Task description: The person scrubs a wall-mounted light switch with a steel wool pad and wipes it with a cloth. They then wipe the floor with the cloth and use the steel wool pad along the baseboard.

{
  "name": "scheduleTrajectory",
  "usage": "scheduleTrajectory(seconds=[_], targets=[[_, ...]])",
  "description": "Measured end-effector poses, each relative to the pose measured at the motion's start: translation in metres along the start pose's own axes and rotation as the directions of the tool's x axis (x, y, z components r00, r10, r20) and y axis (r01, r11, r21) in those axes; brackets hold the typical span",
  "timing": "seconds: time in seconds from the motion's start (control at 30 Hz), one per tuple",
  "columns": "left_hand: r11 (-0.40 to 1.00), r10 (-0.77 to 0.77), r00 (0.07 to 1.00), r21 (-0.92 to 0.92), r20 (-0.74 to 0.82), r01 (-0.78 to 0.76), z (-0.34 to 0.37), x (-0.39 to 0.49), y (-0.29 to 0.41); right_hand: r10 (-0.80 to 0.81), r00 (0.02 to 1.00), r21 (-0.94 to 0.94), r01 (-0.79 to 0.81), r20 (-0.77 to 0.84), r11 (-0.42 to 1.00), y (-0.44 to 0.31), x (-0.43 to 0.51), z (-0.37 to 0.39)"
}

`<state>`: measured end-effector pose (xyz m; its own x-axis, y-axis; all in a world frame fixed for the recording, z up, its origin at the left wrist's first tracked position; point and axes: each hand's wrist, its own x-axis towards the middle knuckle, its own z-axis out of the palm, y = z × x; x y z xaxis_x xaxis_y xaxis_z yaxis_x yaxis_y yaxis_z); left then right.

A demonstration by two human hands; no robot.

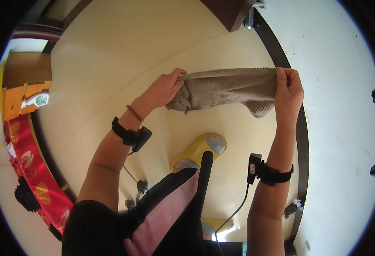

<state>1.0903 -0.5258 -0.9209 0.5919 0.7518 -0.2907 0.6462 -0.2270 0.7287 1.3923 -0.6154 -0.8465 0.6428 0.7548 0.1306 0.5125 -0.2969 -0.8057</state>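
A grey-brown ribbed cloth is stretched between my two hands, well above the tiled floor. My left hand pinches one upper corner, where the fabric bunches into loose folds. At the other end, my right hand grips the opposite upper corner between thumb and fingers. The top edge runs nearly straight, while the lower part sags, with one corner drooping near my right hand. Each forearm carries a black strapped device with a cable, and a dark red braided bracelet circles my left wrist.
A white wall with a dark baseboard stands close on the right. A dark brown door or panel edge juts in at the top. To the left are a spray bottle and red floral fabric. Yellow slippers are on my feet.
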Motion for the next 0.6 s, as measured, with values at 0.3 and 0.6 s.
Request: scheduleTrajectory(seconds=[0.3,0.6], targets=[[-0.345,-0.022,0.916,-0.863,0.401,0.37,0.054,-0.028,0.023,-0.306,0.659,0.388,0.025,0.687,0.921,-0.032,-0.111,0.016],[0.826,-0.462,0.582,-0.563,-0.669,0.009,-0.023,-0.115,-0.069,0.297,0.894,-0.137,-0.265,0.336,0.954,0.119,-0.136,-0.011]])
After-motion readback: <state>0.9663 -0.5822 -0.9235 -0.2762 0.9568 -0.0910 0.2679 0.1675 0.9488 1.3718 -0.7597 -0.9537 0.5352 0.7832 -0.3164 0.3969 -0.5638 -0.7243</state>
